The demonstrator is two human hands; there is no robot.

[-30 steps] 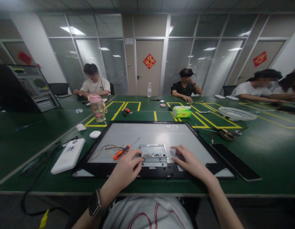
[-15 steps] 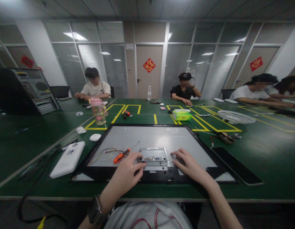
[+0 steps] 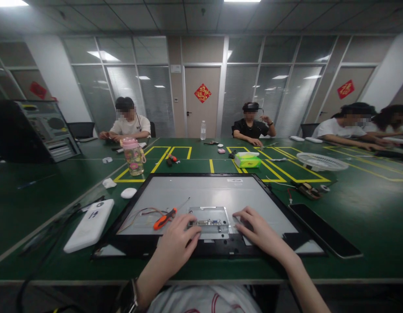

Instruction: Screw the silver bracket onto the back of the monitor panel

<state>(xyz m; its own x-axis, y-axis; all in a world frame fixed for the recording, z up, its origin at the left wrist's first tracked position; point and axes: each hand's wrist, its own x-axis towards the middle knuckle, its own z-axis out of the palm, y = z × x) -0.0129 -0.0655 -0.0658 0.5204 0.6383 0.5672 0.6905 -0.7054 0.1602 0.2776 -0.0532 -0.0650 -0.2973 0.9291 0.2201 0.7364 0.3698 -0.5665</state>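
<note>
A flat display panel (image 3: 175, 191) with a black frame lies in front of me. On its near half sits a metal bracket (image 3: 208, 213) holding a small circuit board with connectors (image 3: 213, 222). My left hand (image 3: 178, 237) rests at the bracket's left side, its fingers curved and apart, with fingertips over the bracket's edge. To the right of the bracket, my right hand (image 3: 258, 226) lies open, fingers spread and touching the panel. An orange-handled screwdriver (image 3: 165, 218) lies on the panel beside my left hand, near some thin wires (image 3: 139, 213).
Left of the panel are a white power bank-like block (image 3: 89, 226), a white case (image 3: 129, 193) and a pink-lidded bottle (image 3: 133, 158). A black phone (image 3: 325, 230) lies right. Beyond are a tissue pack (image 3: 247, 161), a white fan grille (image 3: 322, 161) and several seated people.
The view has tilted up slightly, so the table sits lower. My left thumb and fingers have drawn a little closer together at the bracket. My right hand has hardly moved.
</note>
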